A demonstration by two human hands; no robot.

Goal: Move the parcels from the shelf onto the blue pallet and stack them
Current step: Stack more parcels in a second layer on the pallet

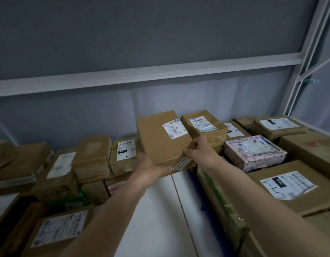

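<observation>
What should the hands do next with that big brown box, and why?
Probably set the box down flat on the stack. Both the left hand and right hand grip its near edge, and it is tilted above the other parcels.

A flat brown cardboard parcel [160, 138] with a white barcode label on top is tilted, its far end raised. More brown parcels [93, 156] lie stacked around it. A strip of the blue pallet [199, 191] shows below.
</observation>
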